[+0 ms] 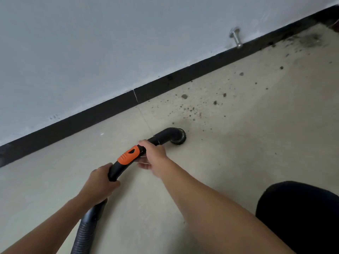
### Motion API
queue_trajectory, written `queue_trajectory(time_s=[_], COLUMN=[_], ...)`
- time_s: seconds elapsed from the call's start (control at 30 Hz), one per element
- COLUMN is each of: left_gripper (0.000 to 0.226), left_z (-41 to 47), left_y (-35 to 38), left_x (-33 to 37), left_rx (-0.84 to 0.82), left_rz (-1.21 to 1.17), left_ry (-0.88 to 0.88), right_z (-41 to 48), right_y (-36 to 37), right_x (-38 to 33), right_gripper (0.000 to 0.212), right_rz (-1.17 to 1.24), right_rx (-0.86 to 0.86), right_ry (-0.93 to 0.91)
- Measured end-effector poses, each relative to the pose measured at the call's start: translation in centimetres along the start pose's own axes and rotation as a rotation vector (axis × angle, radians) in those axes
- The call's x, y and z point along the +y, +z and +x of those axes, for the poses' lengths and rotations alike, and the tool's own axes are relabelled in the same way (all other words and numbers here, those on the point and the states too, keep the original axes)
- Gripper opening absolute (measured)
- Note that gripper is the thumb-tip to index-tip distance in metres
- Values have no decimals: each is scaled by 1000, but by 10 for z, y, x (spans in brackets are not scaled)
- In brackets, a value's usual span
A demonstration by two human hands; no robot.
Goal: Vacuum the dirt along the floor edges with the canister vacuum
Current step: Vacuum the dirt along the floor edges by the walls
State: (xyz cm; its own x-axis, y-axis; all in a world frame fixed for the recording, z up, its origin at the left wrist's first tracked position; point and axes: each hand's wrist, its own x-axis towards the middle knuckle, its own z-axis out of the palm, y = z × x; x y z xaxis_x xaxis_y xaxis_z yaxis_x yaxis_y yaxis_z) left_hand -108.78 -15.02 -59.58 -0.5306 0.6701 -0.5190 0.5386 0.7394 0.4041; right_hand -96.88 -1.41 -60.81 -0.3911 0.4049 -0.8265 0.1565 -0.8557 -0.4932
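A pale grey wall [110, 43] is filling the upper part of the view, and a black baseboard [82, 123] is running along its foot, slanting from lower left to upper right. On the near side of the baseboard a beige floor [238, 153] is spreading out toward the person. A knee in dark cloth [302, 217] is showing well away from the baseboard, at the lower right. A ribbed black hose [86, 231] is rising from the bottom edge toward the baseboard and joining a curved black handle [114, 173], which is carrying an orange grip [128, 156]. The left hand [100, 184] is holding the end of the handle farther from the baseboard, its fingers wrapped tightly round the tube where the hose is meeting it. The right hand [154, 156] is holding the tube just past the orange grip, on the end nearer the baseboard, with its fingers curled round and under it. From there the tube is bending down into a round brush nozzle [177, 137], which is resting on the floor near the baseboard but not touching it. A metal door stop [236, 38] is sticking out of the wall just above the baseboard, toward its far right. Dark dirt [192, 109] is lying scattered between the nozzle and the baseboard, trailing along the baseboard and thickening into a sooty patch [310, 40] at its far right end.
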Motion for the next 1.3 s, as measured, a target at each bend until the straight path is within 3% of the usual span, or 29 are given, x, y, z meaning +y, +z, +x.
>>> queue_trajectory(time_s=[0.1,0.23,0.43,0.67,1.03,1.3], left_gripper=[15,17,18,18,14,18], left_z=[-2,1,3,26,72,56], left_y=[4,1,-20,-31,-13,-10], left_x=[28,36,-14,-45,7,3], left_rx=[-42,-63,40,48,-29,-14], left_rz=[75,69,-108,-444,-562,-502], left_ry=[68,84,-157,-353,-285,-269], right_z=[-8,-7,27,73,90,90], right_y=[-28,-33,50,129,80,74], right_x=[-6,-21,-21,-23,-78,-64], right_gripper=[29,16,27,21,18,18], right_rz=[60,70,-143,-448,-487,-442], right_rx=[51,58,-50,-114,64,-11], right_ry=[22,53,67,-81,-164,-117])
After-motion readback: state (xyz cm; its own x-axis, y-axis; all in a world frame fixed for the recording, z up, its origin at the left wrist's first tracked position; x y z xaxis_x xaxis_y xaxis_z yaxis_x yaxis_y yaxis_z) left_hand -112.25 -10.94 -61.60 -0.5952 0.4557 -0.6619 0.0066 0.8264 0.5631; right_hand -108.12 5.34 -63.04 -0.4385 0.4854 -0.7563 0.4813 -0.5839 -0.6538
